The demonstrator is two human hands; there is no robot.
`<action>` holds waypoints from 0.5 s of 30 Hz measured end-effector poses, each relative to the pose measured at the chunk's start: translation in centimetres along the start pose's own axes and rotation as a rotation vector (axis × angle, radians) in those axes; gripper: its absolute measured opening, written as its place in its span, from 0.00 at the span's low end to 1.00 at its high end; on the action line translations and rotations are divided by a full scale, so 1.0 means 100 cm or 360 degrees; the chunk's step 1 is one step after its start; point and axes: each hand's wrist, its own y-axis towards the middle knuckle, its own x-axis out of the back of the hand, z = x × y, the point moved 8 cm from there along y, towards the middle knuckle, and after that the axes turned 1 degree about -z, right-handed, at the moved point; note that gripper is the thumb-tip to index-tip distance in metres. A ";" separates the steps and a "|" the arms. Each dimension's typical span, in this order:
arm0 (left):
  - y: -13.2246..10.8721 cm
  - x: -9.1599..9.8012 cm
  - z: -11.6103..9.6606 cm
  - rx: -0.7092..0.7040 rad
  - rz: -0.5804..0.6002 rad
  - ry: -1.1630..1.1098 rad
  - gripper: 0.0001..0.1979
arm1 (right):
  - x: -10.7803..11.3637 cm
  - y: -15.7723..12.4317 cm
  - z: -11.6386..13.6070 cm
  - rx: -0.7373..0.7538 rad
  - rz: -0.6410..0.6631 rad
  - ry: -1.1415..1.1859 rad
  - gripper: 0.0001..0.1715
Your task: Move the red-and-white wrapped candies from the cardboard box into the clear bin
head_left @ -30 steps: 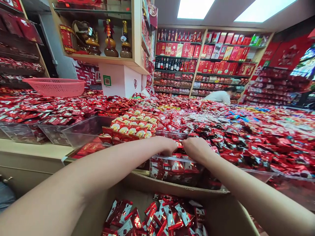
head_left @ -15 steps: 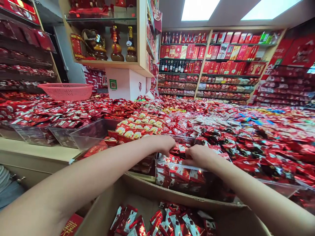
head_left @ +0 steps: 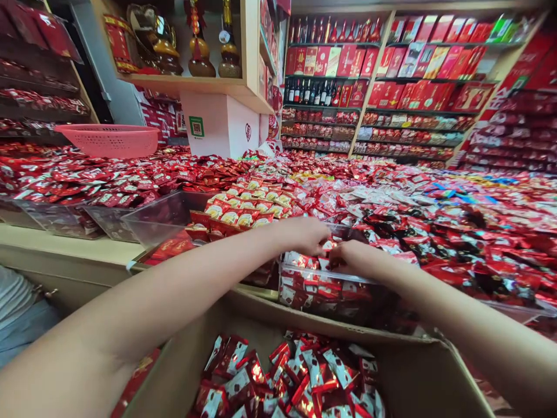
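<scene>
My left hand [head_left: 311, 234] reaches over a clear plastic bin [head_left: 331, 273] of red-and-white wrapped packets [head_left: 304, 284], its fingers curled down among them. Close beside it, my right hand [head_left: 354, 256] is also curled over the bin, its fingertips at the packets. Whatever either hand grips is hidden by the fingers. Below my forearms stands an uncovered cardboard box [head_left: 418, 360], with similar small red-and-white packets [head_left: 282, 377] lying loose inside.
Left of the bin are red packets with yellow pictures [head_left: 243, 212] in rows. Bins heaped with wrapped sweets [head_left: 435, 232] spread across the counter. A pink basket [head_left: 113, 142] rests on the left heap. Behind are shelves of bottles and boxes [head_left: 322, 61]. Part of a person's clothing [head_left: 20, 316] shows at left.
My view has tilted down, showing more of the cardboard box. My left hand has moved right, closer to my right hand. Both hands stay over the same bin.
</scene>
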 end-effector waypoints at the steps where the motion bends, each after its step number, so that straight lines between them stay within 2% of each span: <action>1: -0.008 0.011 -0.001 0.0033 -0.0104 -0.0022 0.11 | 0.006 -0.004 0.001 0.0000 -0.0062 0.0009 0.11; 2: -0.020 0.022 -0.003 0.0059 -0.0238 -0.0051 0.11 | 0.015 -0.011 0.002 -0.0010 -0.0171 0.0003 0.12; 3: -0.036 0.039 -0.007 0.0032 -0.0533 -0.0119 0.10 | 0.026 -0.020 0.005 -0.0028 -0.0327 -0.0014 0.14; 5: -0.077 0.056 -0.015 -0.0027 -0.0970 -0.0254 0.10 | 0.055 -0.053 0.019 -0.0025 -0.0835 -0.0088 0.15; 7: -0.123 0.053 -0.025 -0.0117 -0.1315 -0.0357 0.11 | 0.067 -0.094 0.047 0.0149 -0.1259 -0.0015 0.12; 8: -0.140 0.043 -0.031 -0.0169 -0.1366 -0.0389 0.11 | 0.061 -0.109 0.062 0.0256 -0.1282 0.0090 0.10; 9: -0.148 0.024 -0.037 -0.0186 -0.1235 -0.0428 0.12 | 0.049 -0.118 0.077 0.0364 -0.1204 0.0193 0.11; 10: -0.150 -0.001 -0.042 -0.0181 -0.0993 -0.0451 0.13 | 0.027 -0.120 0.095 0.0493 -0.0978 0.0279 0.12; 11: -0.146 -0.033 -0.048 -0.0153 -0.0621 -0.0440 0.13 | -0.003 -0.118 0.112 0.0624 -0.0640 0.0287 0.11; 13: -0.141 -0.098 -0.055 -0.0058 0.0193 -0.0386 0.10 | -0.059 -0.109 0.128 0.0627 -0.0125 0.0235 0.10; 15: -0.137 -0.136 -0.059 0.0027 0.0695 -0.0340 0.11 | -0.099 -0.095 0.129 0.0544 0.0180 0.0251 0.08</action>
